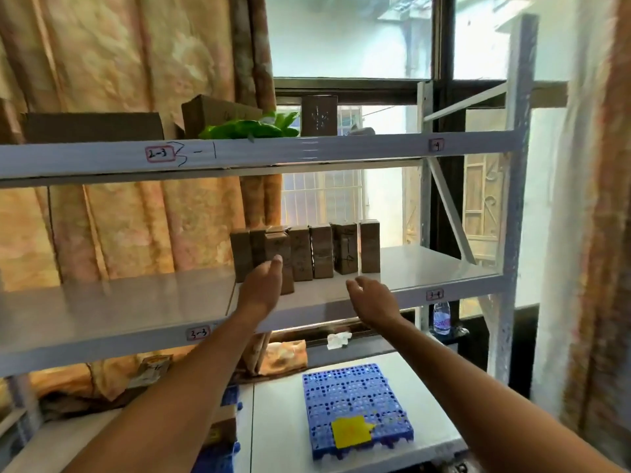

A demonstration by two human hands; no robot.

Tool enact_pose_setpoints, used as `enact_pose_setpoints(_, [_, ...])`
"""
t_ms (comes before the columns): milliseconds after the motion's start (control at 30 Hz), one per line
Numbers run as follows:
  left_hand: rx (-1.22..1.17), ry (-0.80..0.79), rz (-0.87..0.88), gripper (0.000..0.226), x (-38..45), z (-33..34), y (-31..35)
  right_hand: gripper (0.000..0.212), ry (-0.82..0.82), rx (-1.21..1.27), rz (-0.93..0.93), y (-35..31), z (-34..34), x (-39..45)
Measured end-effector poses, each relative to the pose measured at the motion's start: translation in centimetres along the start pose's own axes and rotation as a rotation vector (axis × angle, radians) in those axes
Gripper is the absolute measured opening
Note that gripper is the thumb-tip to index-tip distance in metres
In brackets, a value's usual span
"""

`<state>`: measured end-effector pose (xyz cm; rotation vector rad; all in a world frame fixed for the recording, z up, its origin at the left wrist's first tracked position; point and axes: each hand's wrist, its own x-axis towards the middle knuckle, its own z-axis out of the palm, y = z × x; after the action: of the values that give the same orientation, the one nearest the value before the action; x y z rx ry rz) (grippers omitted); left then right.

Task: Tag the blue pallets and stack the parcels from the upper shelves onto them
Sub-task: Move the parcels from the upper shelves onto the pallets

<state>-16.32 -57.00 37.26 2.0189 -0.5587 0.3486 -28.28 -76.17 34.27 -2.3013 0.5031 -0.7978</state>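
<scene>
Reaching up to the middle shelf (136,312) with both hands, nothing gripped. Left hand (261,288) is spread flat, fingertips at the front face of the nearest parcel (279,261), which stands forward of the row; can't tell if it's touching or just short. Right hand (374,298) is loose, fingers slightly curled, holding nothing, hovering over the shelf lip just in front of the row of parcels (321,254).

Key relation: the parcels lie ahead of and slightly above the hands, standing upright, long axis vertical, packed side by side along the shelf. Left hand is clearly the nearer one; right is a bit short of the right end of the row.

My read: next move is a two-sided clamp across several boxes, so the right hand needs to go further in.

Blue pallet (355,404) sits on the lower white surface (280,421), below the right arm, yellow tag (351,431) already on it, no parcels loaded. More boxes on the top shelf (307,148).
</scene>
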Motion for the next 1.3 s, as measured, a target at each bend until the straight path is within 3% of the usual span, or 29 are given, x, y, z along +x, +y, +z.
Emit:
enact_pose_setpoints(200, [0.003,0.160,-0.087,0.055,5.5,0.3,-2.0,0.047,0.024,0.007,0.047,0.0,1.6,5.4])
enact_pose_setpoints(367, [-0.182,0.138,-0.029,0.071,7.5,2.3,-3.2,0.041,0.173,0.015,0.035,0.5,2.7,8.9])
enact_pose_setpoints(500, [-0.199,0.042,-0.139,0.121,7.8,4.8,-3.9,0.070,0.405,-0.032,0.125,2.3,2.9,11.1])
enact_pose_setpoints(600, [-0.168,0.042,-0.200,0.130,8.0,6.0,-5.2,0.097,0.395,0.015,0.220,4.4,2.8,12.7])
enact_pose_setpoints(700, [-0.058,0.056,-0.245,0.119,8.6,6.5,-5.7,0.115,0.305,0.060,0.278,6.1,2.9,14.5])
enact_pose_setpoints(767, [-0.061,0.043,-0.274,0.104,8.6,6.5,-5.7,0.115,0.257,0.110,0.284,6.6,3.1,15.3])
enact_pose_setpoints(933, [-0.027,0.067,-0.294,0.085,7.8,6.2,-5.4,0.091,0.153,0.133,0.313,7.0,3.4,16.8])
enact_pose_setpoints(1100, [-0.044,0.145,-0.292,0.081,7.2,6.0,-5.0,0.049,0.206,0.122,0.353,7.7,3.6,17.2])
enact_pose_setpoints(1200, [-0.042,0.161,-0.273,0.084,6.7,5.4,-4.8,0.080,0.178,0.044,0.354,7.4,3.5,17.0])
enact_pose_setpoints(1300, [-0.062,0.150,-0.296,0.073,6.6,4.7,-4.9,0.106,0.083,-0.054,0.368,7.4,3.2,17.6])
